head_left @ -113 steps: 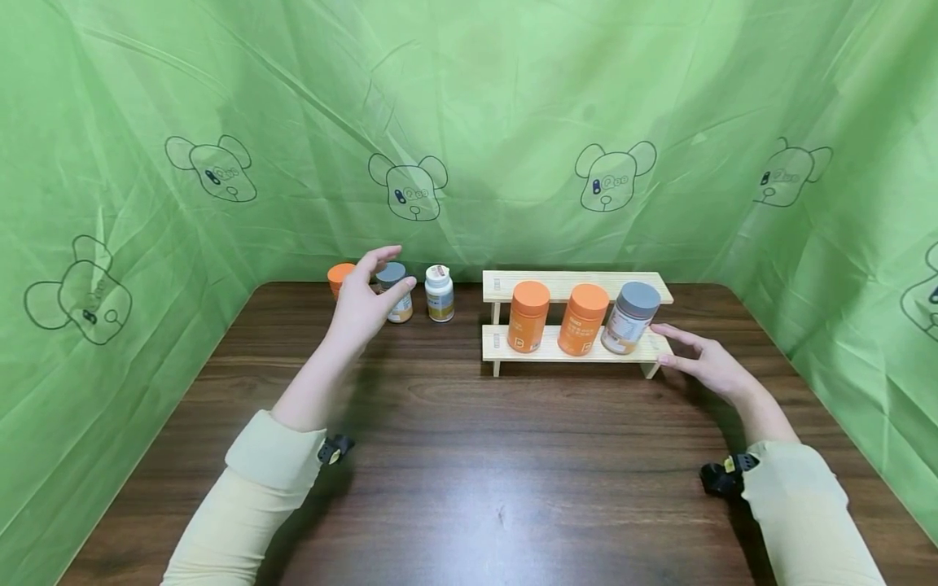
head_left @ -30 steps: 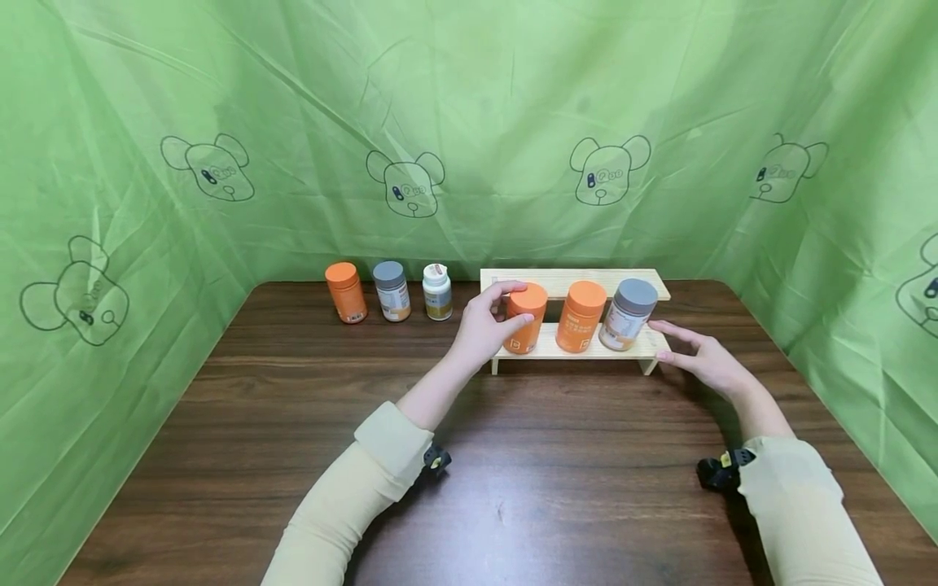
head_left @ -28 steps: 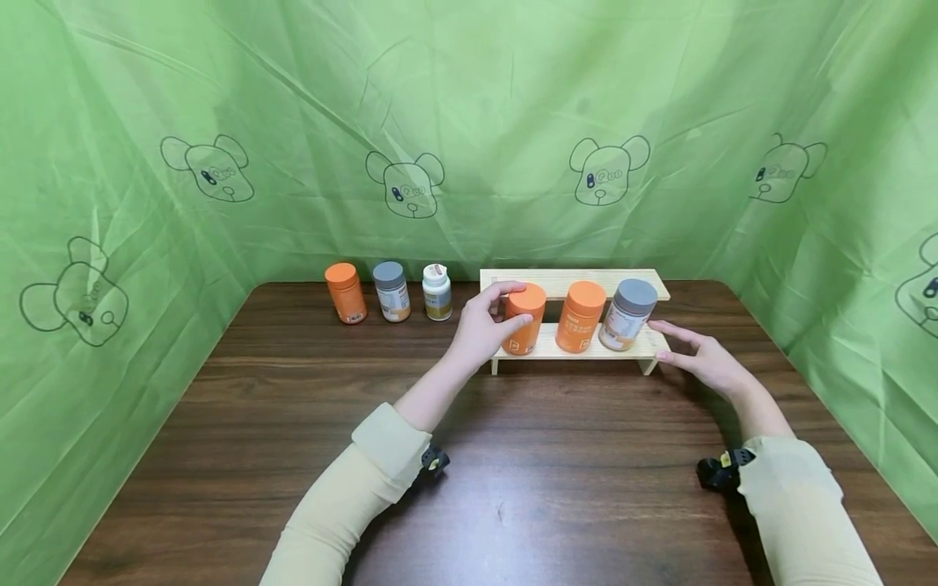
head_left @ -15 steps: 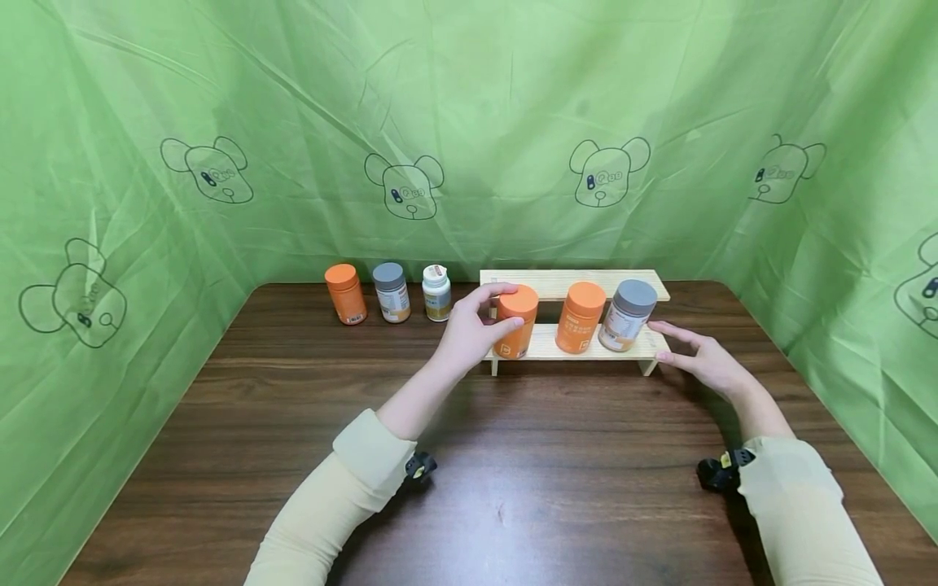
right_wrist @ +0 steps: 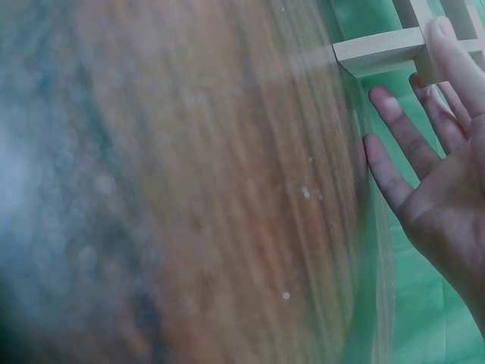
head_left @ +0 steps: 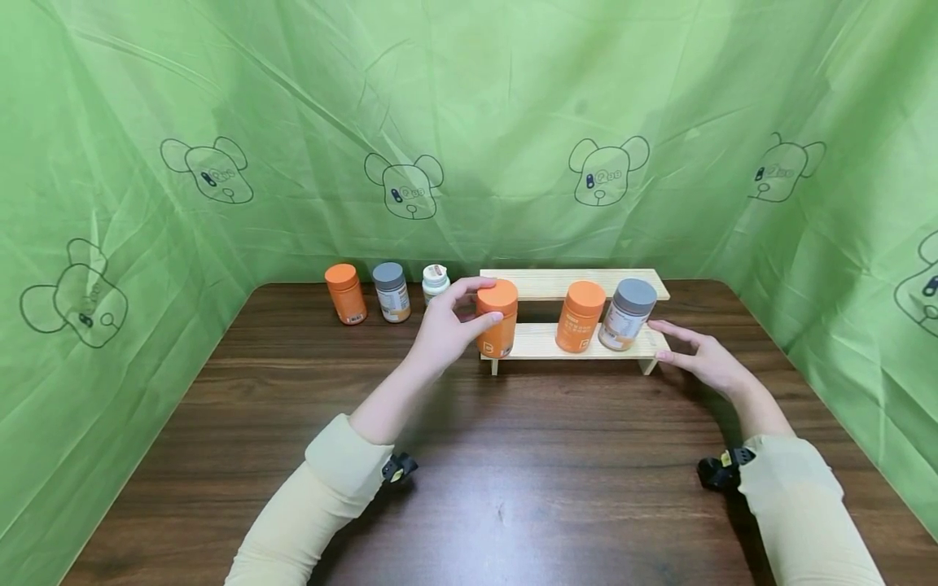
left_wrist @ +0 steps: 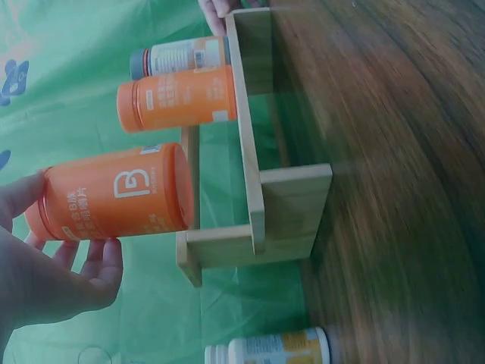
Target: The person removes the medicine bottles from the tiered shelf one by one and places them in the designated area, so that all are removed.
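Note:
My left hand (head_left: 443, 330) grips an orange bottle (head_left: 498, 330) by its upper part, thumb in front and fingers behind. In the left wrist view the orange bottle (left_wrist: 114, 193) is raised off the lower board, near the left end of a two-tier wooden rack (head_left: 535, 346). Another orange bottle (head_left: 581, 317) and a grey-capped bottle (head_left: 628, 315) stand on that lower board. My right hand (head_left: 707, 366) holds the board's right end between thumb and index finger; in the right wrist view the other fingers of the right hand (right_wrist: 455, 174) are spread.
Left of the rack, on the brown wood-grain table (head_left: 469, 472), an orange bottle (head_left: 346, 295), a grey-capped bottle (head_left: 392, 293) and a partly hidden white bottle (head_left: 435, 281) stand in a row. Green cloth (head_left: 506, 122) with bear outlines hangs behind and at both sides.
My left hand went from above the bottles at left to the leftmost bottle on the rack, then lifted it and moved left with it. The right hand has stayed at the rack's end.

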`<state>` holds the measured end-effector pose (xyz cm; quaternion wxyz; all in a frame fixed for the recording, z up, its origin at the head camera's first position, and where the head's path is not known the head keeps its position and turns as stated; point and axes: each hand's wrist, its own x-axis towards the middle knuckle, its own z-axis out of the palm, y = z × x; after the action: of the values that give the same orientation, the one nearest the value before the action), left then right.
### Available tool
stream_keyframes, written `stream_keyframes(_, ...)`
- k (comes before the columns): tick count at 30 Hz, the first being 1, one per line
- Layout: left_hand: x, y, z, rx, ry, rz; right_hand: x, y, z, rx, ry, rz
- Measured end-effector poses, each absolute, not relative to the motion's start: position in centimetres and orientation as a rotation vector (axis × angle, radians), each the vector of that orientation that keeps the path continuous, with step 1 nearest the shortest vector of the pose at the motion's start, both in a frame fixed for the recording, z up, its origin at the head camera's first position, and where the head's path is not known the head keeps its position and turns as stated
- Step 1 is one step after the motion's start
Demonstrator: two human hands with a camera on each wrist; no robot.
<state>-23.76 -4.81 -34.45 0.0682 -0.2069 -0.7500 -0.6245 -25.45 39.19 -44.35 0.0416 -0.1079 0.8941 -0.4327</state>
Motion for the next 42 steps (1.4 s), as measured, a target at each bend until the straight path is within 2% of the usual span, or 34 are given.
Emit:
stream_keyframes(11, -23.9, -7.9, -34.4, -0.578, -2.270, -1.815, -25.0, 38.8, -43.9, -0.337, 2.732, -1.333)
stream_keyframes(19, -23.5, -9.3, -33.9, -0.530, -2.287, -1.807, -23.7, 37.2, -41.5, -0.341, 2.703, -1.365)
stream_keyframes(24, -23.1, -9.9, -33.8, -0.520, -2.290, -1.817, -24.4, 38.0, -42.7, -0.356, 2.715, -1.346)
stream_keyframes(32, -24.0, -11.0, -35.2, -0.541, -2.306, -1.771, -25.2, 39.1, -44.1, -0.375, 2.726, -1.332)
stream_keyframes(42, -25.8, -12.2, -36.5, -0.453, -2.402, -1.757, -24.3, 37.9, -42.6, -0.357, 2.721, -1.340)
